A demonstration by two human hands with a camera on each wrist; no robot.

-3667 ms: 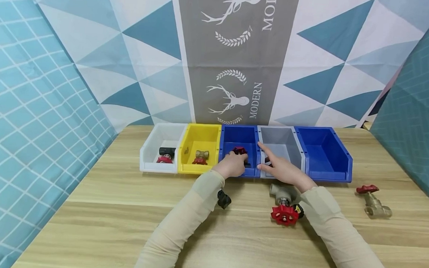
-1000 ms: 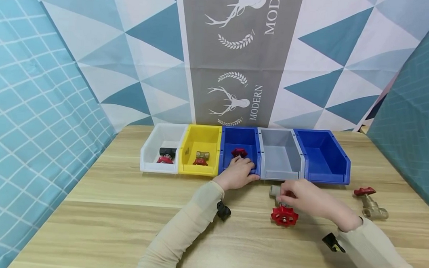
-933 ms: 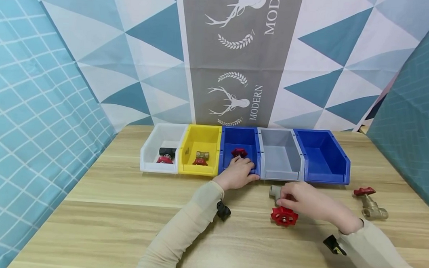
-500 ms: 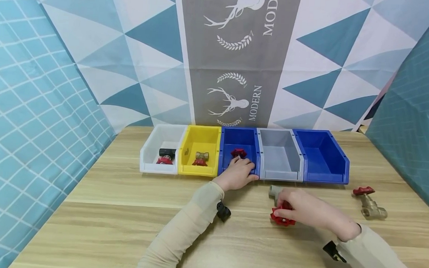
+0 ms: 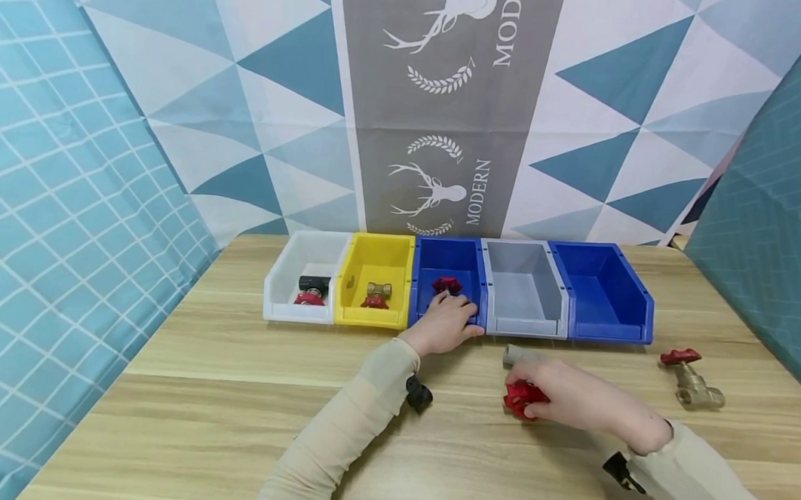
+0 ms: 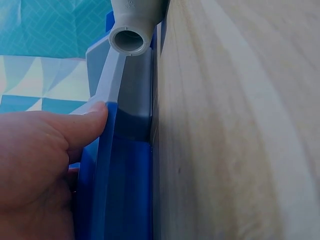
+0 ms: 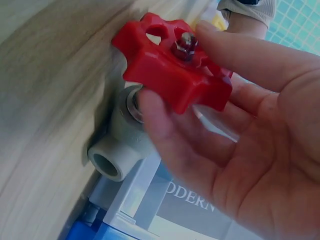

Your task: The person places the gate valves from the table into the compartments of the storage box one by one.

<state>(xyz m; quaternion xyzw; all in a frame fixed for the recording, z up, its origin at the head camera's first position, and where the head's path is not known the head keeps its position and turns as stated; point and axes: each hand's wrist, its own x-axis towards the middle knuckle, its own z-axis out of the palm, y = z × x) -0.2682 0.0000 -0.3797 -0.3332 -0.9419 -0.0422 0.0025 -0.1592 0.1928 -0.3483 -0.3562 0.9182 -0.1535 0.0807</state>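
My left hand [image 5: 442,326] grips the front lip of the middle blue bin [image 5: 451,256]. In the left wrist view, its thumb lies on the lip of that bin [image 6: 130,190] and the fingers go behind it, mostly hidden. A valve with a dark red handwheel [image 5: 447,284] lies in this bin, partly behind the hand. My right hand [image 5: 573,395] holds the red handwheel [image 5: 522,401] of a grey valve on the table. In the right wrist view, thumb and fingers curl round the handwheel [image 7: 165,70]; the grey valve body [image 7: 120,130] is below it.
To the left, the white bin [image 5: 298,314] holds a black valve [image 5: 313,282] and the yellow bin [image 5: 370,318] a brass valve [image 5: 378,289]. Right of the middle stand a grey bin [image 5: 521,279] and another blue bin [image 5: 596,283]. A brass valve [image 5: 695,390] lies at the table's right.
My right hand has come from the grey bin to the grey valve, then slid from its body onto the handwheel. My left hand has moved from the valve inside the blue bin to the lip.
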